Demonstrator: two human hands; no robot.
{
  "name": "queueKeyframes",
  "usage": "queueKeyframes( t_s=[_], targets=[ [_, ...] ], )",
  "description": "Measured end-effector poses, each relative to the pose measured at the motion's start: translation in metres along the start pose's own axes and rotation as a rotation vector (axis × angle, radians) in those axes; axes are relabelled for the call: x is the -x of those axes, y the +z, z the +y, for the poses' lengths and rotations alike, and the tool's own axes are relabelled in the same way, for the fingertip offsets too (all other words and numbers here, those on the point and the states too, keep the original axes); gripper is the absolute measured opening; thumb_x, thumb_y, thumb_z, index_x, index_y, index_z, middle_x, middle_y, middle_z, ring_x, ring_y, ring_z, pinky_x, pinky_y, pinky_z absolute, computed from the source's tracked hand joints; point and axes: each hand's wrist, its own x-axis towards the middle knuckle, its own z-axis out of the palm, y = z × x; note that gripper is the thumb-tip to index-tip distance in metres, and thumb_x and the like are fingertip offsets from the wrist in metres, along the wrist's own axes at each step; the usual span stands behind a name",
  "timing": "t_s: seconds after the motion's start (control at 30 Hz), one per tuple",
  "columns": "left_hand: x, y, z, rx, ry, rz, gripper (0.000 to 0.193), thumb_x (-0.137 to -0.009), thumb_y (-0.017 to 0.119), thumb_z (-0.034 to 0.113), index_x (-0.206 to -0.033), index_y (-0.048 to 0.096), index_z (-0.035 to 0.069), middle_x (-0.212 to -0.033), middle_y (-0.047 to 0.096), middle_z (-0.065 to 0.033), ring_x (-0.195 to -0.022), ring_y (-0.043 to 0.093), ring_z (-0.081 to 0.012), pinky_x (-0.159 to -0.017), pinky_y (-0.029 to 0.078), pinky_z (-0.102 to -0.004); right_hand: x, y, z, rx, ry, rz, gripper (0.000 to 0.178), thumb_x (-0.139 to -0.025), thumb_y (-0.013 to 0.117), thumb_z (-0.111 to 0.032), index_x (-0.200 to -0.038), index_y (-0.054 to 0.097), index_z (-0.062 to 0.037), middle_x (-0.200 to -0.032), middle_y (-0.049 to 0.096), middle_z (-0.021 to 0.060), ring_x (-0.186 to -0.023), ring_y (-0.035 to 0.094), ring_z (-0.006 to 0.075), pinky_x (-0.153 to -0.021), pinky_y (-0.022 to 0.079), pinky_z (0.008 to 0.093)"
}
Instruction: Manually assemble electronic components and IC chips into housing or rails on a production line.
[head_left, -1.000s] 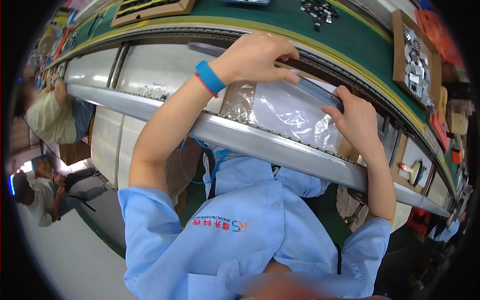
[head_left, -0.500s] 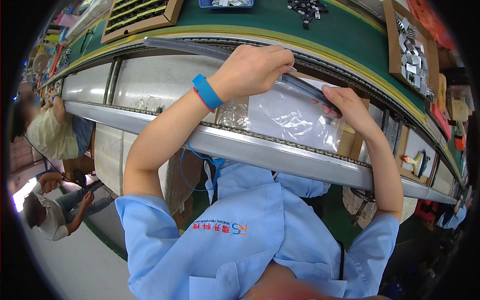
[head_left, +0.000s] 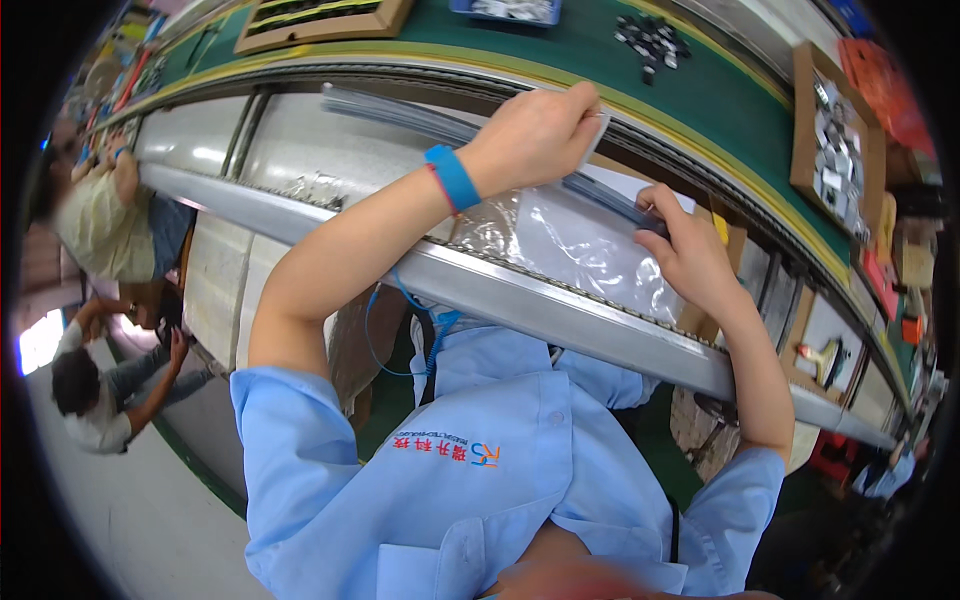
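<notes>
A long, narrow grey strip, which looks like a plastic tube or a few lying together, slants across in front of me. My left hand is closed over its middle, and a small whitish piece shows at the fingertips. With curled fingers, my right hand grips the strip's right end. Below the hands, clear plastic bags lie over a white sheet in a cardboard box. A blue band circles my left wrist.
A metal rail with a chain runs between me and the box. Beyond lies a green belt bearing a pile of small black parts, a blue tray and a carton of metal parts. Other people are at left.
The whole view has shifted. My left hand has turned slightly, so the whitish piece shows more. My right hand's fingers have curled more around the strip's end.
</notes>
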Motion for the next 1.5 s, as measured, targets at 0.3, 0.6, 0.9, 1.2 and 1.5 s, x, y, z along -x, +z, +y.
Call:
queueKeyframes(
  t_s=[0.3, 0.6, 0.9, 1.2, 1.5],
  targets=[
    [-0.001, -0.003, -0.014, -0.051, -0.071, 0.154, 0.013, -0.085, 0.059, 0.017, -0.085, 0.055, 0.005, -0.066, 0.062, -0.0141, -0.063, 0.062, -0.0349, -0.056, 0.049, -0.0437, 0.012, 0.001, -0.015, 0.692, -0.434, 0.432, 0.037, -0.08, 0.065, -0.015, -0.117, 0.065, -0.0172, -0.079, 0.054, 0.0045, -0.07, 0.056, 0.0212, -0.06, 0.045, 0.0323],
    [-0.011, -0.037, -0.021, -0.409, -0.012, 0.25, 0.008, -0.078, 0.058, 0.018, -0.08, 0.058, 0.01, -0.062, 0.063, -0.0124, -0.06, 0.063, -0.033, -0.054, 0.049, -0.0455, 0.013, -0.025, -0.028, 0.902, -0.488, 0.697, 0.046, -0.071, 0.075, -0.014, -0.115, 0.069, -0.022, -0.079, 0.055, 0.0031, -0.069, 0.055, 0.0191, -0.058, 0.044, 0.0309],
    [-0.013, -0.102, -0.023, 0.447, 0.096, 0.272, 0.012, -0.088, 0.063, 0.007, -0.099, 0.063, 0.001, -0.094, 0.065, -0.0032, -0.095, 0.061, -0.0112, -0.085, 0.048, -0.0241, 0.023, -0.034, -0.027, 0.785, -0.41, 0.75, 0.043, -0.074, 0.074, -0.014, -0.116, 0.068, -0.0194, -0.076, 0.055, 0.0029, -0.066, 0.055, 0.0187, -0.057, 0.044, 0.0307],
    [0.005, -0.061, 0.022, 0.435, 0.166, 0.267, 0.019, -0.083, 0.061, 0.005, -0.101, 0.063, -0.002, -0.085, 0.065, -0.0095, -0.062, 0.055, -0.0104, -0.056, 0.044, -0.0239, 0.032, -0.049, -0.021, -0.017, -0.204, 0.592, 0.036, -0.087, 0.064, -0.016, -0.121, 0.063, -0.0054, -0.095, 0.063, 0.008, -0.084, 0.056, 0.0148, -0.079, 0.043, 0.0246],
    [-0.001, -0.036, 0.036, 0.735, -0.188, -0.122, 0.033, -0.089, 0.067, 0.026, -0.109, 0.066, -0.001, -0.076, 0.063, -0.002, -0.065, 0.055, -0.0056, -0.056, 0.044, -0.0244, 0.028, -0.035, -0.03, 0.089, -0.242, 0.526, 0.042, -0.08, 0.072, -0.015, -0.12, 0.064, -0.009, -0.089, 0.062, 0.0079, -0.081, 0.058, 0.0177, -0.076, 0.045, 0.0261]
  ],
)
